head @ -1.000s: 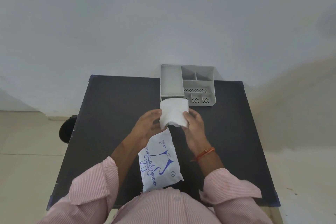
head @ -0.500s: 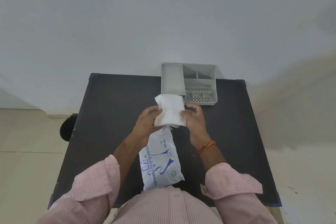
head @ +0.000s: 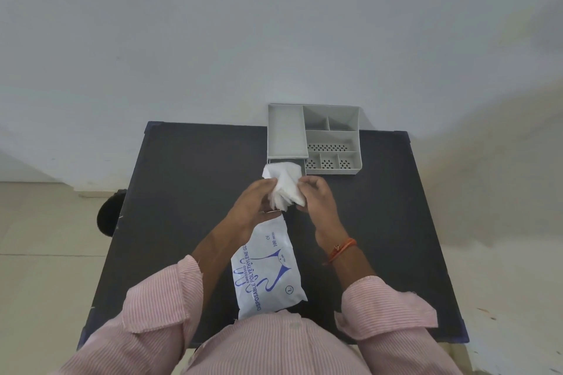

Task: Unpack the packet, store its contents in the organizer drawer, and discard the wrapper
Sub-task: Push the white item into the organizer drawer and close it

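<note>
At frame centre we see the glove stack (head: 284, 185), flat half a second ago, now crumpled between left hand (head: 255, 203) and right hand (head: 316, 198), fingers pinching it above the wrapper (head: 268, 268), below the organizer (head: 313, 138).

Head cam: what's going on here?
A person at a dark table holds a white wad of folded plastic gloves between the left hand and right hand, just in front of the grey organizer. Its drawer looks pulled out a little beneath the wad. The printed glove packet lies on the table between the forearms, its top end by the left hand. Nothing is stored in the visible compartments yet, and the wrapper is not discarded.
</note>
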